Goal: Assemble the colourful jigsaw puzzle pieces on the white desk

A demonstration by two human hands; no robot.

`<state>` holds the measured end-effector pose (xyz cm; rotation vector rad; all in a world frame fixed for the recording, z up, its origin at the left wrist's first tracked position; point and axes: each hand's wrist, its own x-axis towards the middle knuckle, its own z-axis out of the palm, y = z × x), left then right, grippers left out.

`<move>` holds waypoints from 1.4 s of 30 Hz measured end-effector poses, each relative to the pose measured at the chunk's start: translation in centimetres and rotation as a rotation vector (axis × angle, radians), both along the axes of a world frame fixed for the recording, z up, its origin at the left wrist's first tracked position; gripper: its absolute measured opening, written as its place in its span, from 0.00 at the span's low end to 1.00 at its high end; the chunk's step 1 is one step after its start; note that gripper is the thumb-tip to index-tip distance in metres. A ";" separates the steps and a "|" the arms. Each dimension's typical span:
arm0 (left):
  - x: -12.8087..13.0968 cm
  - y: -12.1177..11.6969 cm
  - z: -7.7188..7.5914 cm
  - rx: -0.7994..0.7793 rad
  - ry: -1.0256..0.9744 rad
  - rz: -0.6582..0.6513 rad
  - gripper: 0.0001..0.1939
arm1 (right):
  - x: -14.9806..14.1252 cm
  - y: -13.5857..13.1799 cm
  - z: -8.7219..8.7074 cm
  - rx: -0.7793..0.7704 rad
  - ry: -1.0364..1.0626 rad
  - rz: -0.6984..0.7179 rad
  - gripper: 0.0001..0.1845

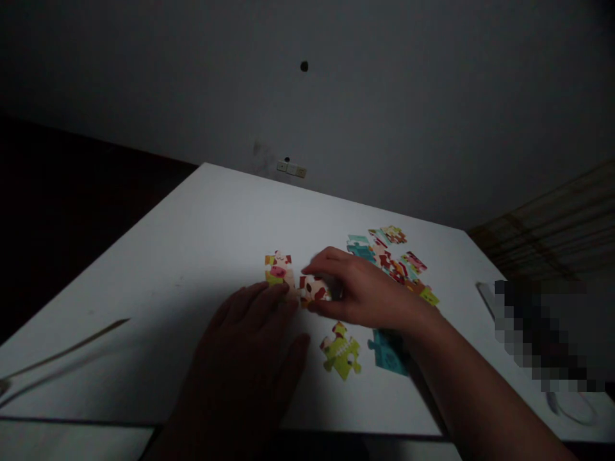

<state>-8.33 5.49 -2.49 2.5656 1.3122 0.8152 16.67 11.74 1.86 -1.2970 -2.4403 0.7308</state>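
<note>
On a white table [192,256] lie colourful jigsaw pieces. My left hand [250,346] rests flat with its fingers stretched out, fingertips on the edge of a pink and yellow piece [278,269]. My right hand [360,291] pinches a red, white and orange piece [314,289] and holds it against the pink and yellow one. A green piece [341,352] and a teal piece [388,351] lie loose near my right wrist. Several joined pieces [389,256] sit behind my right hand.
The room is dim. A grey wall [336,96] with a small socket plate [291,168] stands behind the table. A long thin strip [67,351] lies near the table's left front edge. A blurred-out patch [548,333] covers the right side.
</note>
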 end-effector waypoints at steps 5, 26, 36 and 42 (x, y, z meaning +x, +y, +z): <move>0.1 0.0 0.1 0.000 -0.010 -0.001 0.21 | 0.1 0.0 0.0 -0.062 0.028 0.005 0.18; 0.1 -0.1 0.3 -0.027 -0.004 -0.012 0.22 | -0.2 0.2 -0.3 0.011 0.033 0.056 0.18; 0.1 0.0 0.2 -0.012 -0.011 -0.006 0.22 | 0.3 0.8 0.1 -0.019 -0.007 -0.211 0.17; 0.1 -0.1 0.2 -0.038 0.007 -0.005 0.22 | 2.4 0.7 0.9 -0.162 0.004 -0.149 0.18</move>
